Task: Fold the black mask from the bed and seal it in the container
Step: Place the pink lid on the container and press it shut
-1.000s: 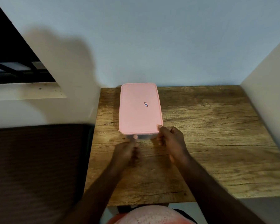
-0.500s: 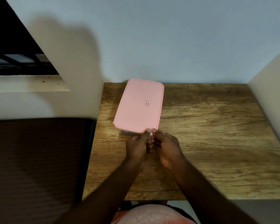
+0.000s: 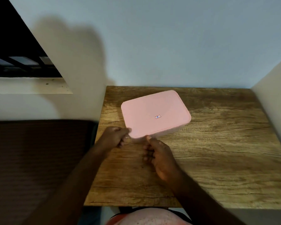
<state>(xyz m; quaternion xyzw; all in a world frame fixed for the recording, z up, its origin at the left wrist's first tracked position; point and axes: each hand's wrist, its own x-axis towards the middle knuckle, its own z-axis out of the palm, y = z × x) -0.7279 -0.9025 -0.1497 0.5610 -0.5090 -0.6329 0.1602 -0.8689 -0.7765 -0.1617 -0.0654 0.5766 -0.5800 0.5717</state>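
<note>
Wooden tabletop (image 3: 217,151) carries the pink-lidded container (image 3: 156,113), lying askew; the left hand (image 3: 115,137) pinches its near-left corner, while the right hand (image 3: 161,156), fingers curled, sets its thumb against the near edge.

Closed pink-lidded container (image 3: 156,114); resting askew on wooden table (image 3: 217,143); toward its far left

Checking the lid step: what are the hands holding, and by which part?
The left hand pinches the near-left corner of the container. The right hand touches its near rim with the thumb; a grip there cannot be told.
</note>
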